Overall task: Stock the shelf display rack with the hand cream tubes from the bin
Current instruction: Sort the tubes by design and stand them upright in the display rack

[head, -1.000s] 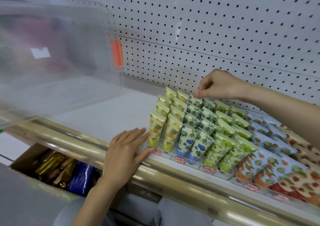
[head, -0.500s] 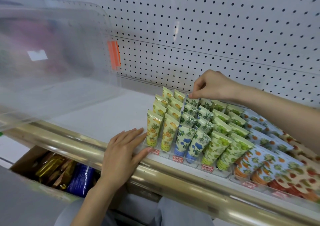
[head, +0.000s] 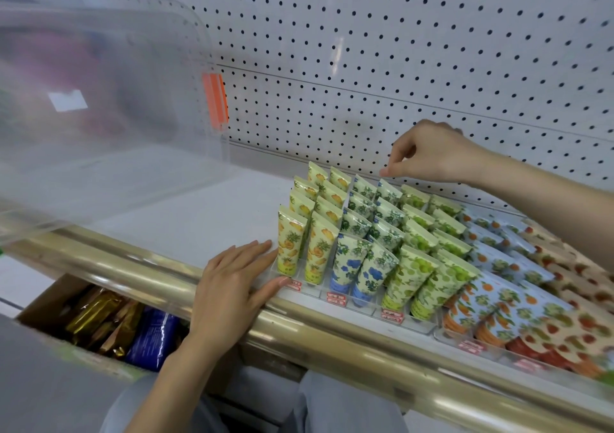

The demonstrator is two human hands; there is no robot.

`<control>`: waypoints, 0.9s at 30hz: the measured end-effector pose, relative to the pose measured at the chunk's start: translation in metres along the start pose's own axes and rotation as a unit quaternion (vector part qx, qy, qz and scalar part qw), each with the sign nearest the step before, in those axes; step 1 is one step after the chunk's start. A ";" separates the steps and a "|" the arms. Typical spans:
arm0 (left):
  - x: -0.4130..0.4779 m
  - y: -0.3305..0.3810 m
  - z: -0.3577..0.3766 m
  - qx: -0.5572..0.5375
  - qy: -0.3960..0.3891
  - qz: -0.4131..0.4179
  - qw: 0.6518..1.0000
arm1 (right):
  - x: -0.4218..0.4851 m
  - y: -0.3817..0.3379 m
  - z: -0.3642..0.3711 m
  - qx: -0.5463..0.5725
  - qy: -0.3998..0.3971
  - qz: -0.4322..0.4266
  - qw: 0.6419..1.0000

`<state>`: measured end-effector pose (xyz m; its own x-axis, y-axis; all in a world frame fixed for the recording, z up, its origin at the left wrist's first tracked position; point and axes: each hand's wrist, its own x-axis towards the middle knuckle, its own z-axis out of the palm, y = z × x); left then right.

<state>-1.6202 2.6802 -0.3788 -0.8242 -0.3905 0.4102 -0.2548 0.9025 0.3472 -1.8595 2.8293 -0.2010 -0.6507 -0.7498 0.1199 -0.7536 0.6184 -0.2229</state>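
Left hand (head: 229,286) flat against rack (head: 419,326) | right hand (head: 432,156) curled above tubes (head: 357,263), grip unclear | white shelf (head: 199,206), pegboard (head: 398,33)

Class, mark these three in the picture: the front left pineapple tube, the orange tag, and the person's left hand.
front left pineapple tube (head: 291,239), head view, middle of its printed body.
orange tag (head: 216,100), head view, centre of its face.
left hand (head: 232,286), head view, back of the hand.
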 end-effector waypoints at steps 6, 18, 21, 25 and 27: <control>0.000 0.001 -0.001 -0.001 0.005 0.001 1.000 | 0.000 0.000 0.010 -0.009 -0.004 0.009 1.000; 0.000 0.000 0.000 0.002 -0.003 -0.005 1.000 | -0.001 -0.001 0.007 0.006 -0.012 0.015 1.000; 0.000 -0.001 0.001 0.002 -0.001 -0.003 1.000 | -0.003 0.004 -0.007 0.021 -0.007 0.016 1.000; 0.000 -0.002 0.002 0.006 0.004 0.000 1.000 | -0.008 0.019 -0.022 0.028 -0.006 0.026 0.999; 0.000 -0.001 0.002 0.010 0.004 -0.001 1.000 | -0.014 0.025 -0.022 0.033 -0.039 0.033 0.998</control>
<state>-1.6209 2.6794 -0.3808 -0.8200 -0.3929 0.4163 -0.2655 0.9053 0.3315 -1.8709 2.8605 -0.1873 -0.6876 -0.7256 0.0278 -0.7001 0.6522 -0.2907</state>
